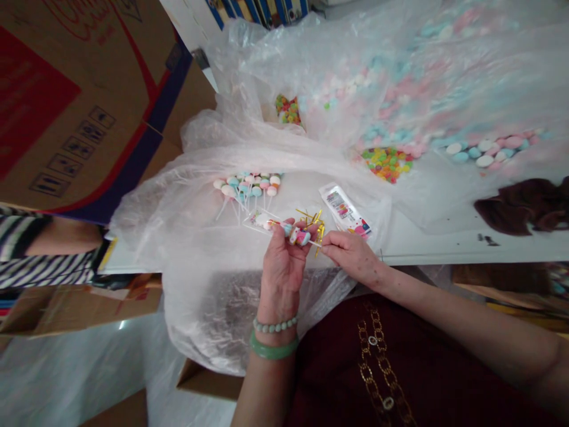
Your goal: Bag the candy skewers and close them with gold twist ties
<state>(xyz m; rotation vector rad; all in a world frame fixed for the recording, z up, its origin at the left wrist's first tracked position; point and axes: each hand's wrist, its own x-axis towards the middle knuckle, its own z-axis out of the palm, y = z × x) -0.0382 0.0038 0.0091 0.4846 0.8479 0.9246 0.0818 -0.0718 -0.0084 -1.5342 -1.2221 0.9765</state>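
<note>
My left hand (pixel 287 255), with a bead bracelet and a green bangle at its wrist, curls its fingers around a marshmallow candy stick (pixel 299 237) of pastel pieces. The white stick points right, and my right hand (pixel 349 249) pinches its end between thumb and fingers. Just beyond my left fingertips lies a clear wrapper (pixel 258 219) with small printed marks. Gold twist ties (pixel 316 218) are scattered behind the hands. A printed packet (pixel 343 209) rests behind my right hand. To the left, several marshmallow lollipops (pixel 249 185) lie in a bunch.
Clear plastic sheeting (pixel 200 160) drapes over the white table (pixel 427 240). Marshmallows (pixel 489 151) and a pile of gummy candies (pixel 387 163) lie farther back. A large cardboard box (pixel 89 101) stands left, near another person's striped sleeve (pixel 18 237). Dark brown fabric (pixel 520 207) lies right.
</note>
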